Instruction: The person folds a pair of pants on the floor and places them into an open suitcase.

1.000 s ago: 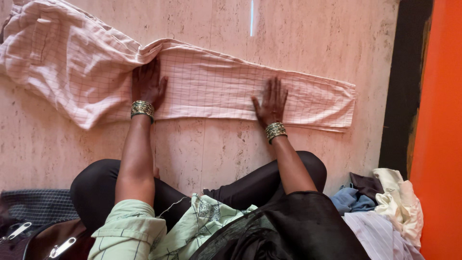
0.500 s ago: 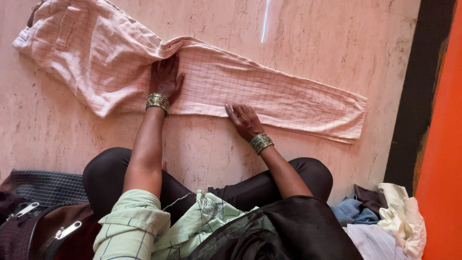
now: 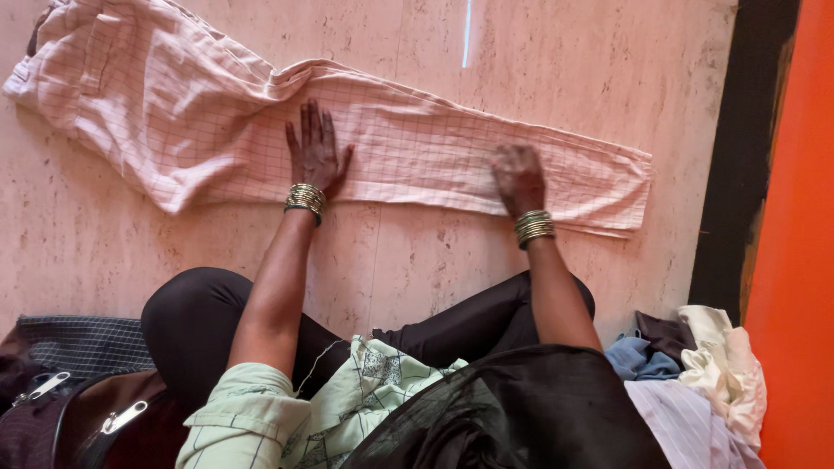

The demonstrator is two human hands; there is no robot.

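Observation:
A pink checked garment [image 3: 408, 148] lies spread on the pale stone floor, with one long folded part stretched out to the right and a wider part bunched at the upper left. My left hand [image 3: 314, 152] lies flat on the cloth near its middle, fingers apart. My right hand [image 3: 518, 178] presses on the long part further right; it is blurred, and its fingers seem bent down onto the fabric. Both wrists carry metal bangles.
A pile of folded clothes [image 3: 695, 373] in blue, white and cream sits at the lower right. A dark bag with zips [image 3: 61, 408] lies at the lower left. A black strip and an orange surface [image 3: 795, 217] border the floor on the right.
My right hand has slid to the right along the long part of the garment. My left hand has stayed on the cloth near the middle, with the fingers spread wider.

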